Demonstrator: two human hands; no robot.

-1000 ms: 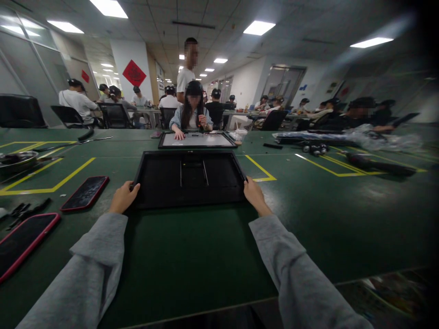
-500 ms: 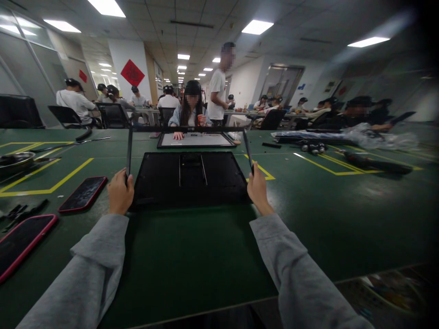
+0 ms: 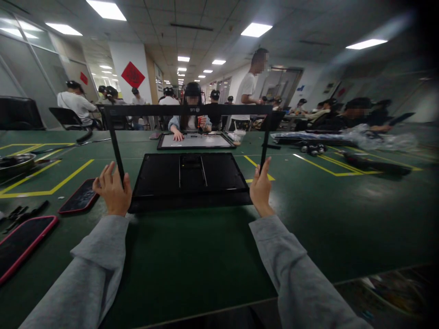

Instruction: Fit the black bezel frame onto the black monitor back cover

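Observation:
A thin black monitor bezel [image 3: 222,109] with an upside-down LG logo stands tilted up before me. My left hand [image 3: 115,189] has its left side bar between thumb and fingers, the other fingers loosely spread. On the right side bar, my right hand [image 3: 261,189] grips with thumb and fingers, the index finger pointing up. Beneath and behind the bezel, a black monitor back cover [image 3: 157,176] lies on the green table [image 3: 192,260], two metal strips showing in its middle. The bezel's lower bar looks to be along the cover's near edge; whether they touch I cannot tell.
Across the table a person's hand [image 3: 178,135] rests on a grey panel [image 3: 202,140], beside a plastic cup [image 3: 239,136]. Two red-edged phones [image 3: 77,197] and a metal bowl [image 3: 18,160] lie left. Plastic wrap [image 3: 380,137] and a dark tool [image 3: 377,163] lie right.
The bezel's far bar has swung up and toward me, and looks larger. My left fingers have spread and shifted slightly left. A standing person behind has moved right.

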